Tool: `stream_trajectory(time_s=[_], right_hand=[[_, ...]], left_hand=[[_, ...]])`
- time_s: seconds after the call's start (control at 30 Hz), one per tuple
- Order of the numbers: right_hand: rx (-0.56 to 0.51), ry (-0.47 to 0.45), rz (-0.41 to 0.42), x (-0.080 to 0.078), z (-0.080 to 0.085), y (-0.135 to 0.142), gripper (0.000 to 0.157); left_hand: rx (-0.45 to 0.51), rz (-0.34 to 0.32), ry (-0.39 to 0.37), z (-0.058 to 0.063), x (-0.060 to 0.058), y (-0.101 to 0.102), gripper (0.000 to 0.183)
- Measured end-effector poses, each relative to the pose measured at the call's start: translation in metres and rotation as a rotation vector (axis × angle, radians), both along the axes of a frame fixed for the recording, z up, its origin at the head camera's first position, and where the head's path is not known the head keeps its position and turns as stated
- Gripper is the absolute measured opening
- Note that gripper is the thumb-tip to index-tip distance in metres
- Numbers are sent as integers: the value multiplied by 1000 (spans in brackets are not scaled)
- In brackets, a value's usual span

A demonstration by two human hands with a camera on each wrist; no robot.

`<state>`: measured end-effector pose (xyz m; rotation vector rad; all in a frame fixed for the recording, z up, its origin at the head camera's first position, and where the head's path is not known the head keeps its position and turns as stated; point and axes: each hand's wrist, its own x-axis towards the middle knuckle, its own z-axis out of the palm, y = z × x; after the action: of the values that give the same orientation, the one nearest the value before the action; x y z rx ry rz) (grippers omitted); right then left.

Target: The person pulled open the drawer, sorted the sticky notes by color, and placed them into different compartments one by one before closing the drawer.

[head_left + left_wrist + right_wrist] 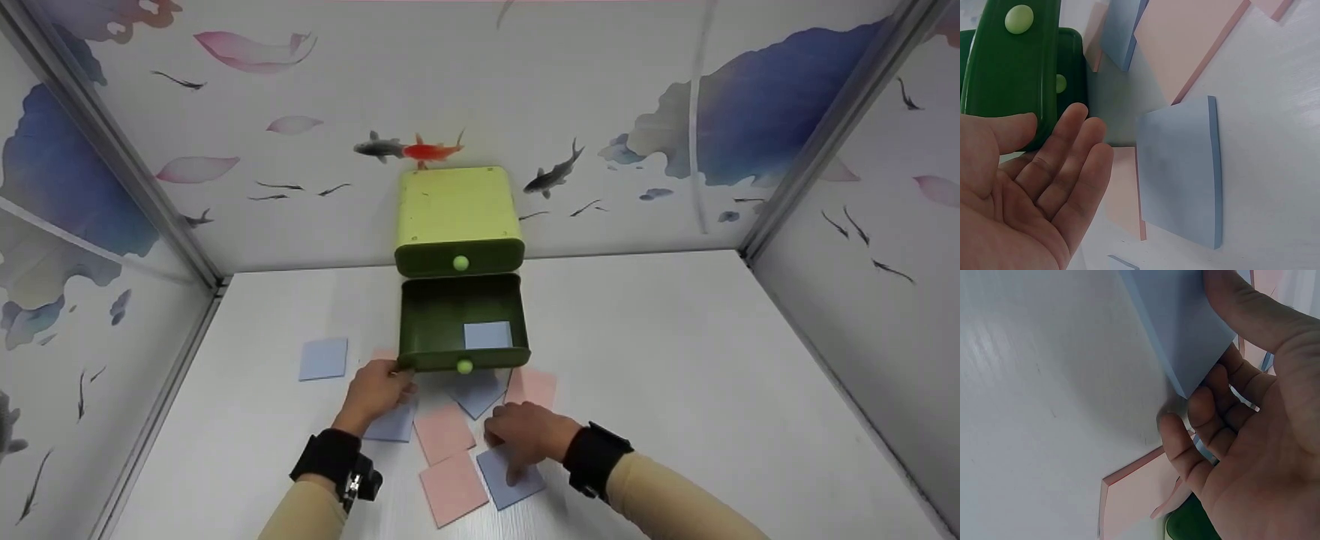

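At the left of the head view a lone blue square [324, 359] lies flat. Next comes the left hand [377, 390], pinching the near left corner of the open drawer [431, 362]; the three other fingers reach out, off the drawer. A steady, light pinch there should stop the drawer from shifting; a tug might pull it out of the green box [459, 202] at upper center. Another blue square [487, 335] sits in the drawer, at its right.

At lower center, two pink squares [454, 489] lie edge to edge on the table [645, 360]. Just right of them, the right hand [529, 433] grasps the task's thing, a third blue square [511, 489], thumb on its face and fingers at its edge; whether it is fully off the table I cannot tell. Best keep the thumb firm, tip the square clear of its pink neighbor, and carry it above the drawer's front.
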<state>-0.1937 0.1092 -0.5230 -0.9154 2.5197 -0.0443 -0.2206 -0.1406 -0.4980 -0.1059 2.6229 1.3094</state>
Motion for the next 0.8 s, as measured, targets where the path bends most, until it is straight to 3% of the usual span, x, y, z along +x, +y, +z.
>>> stream_trajectory(time_s=[0.47,0.6,0.8], right_hand=[[27,-74,-107,-1,6,-3,48],[5,-91,-103,-2,5,-1,46],[-54,-53,-39,-6,8,4,26]], left_hand=[[18,4,-6,-1,-1,0,33],[25,-1,-7,-1,-1,0,33],[23,-3,-13,-2,-1,-1,34]])
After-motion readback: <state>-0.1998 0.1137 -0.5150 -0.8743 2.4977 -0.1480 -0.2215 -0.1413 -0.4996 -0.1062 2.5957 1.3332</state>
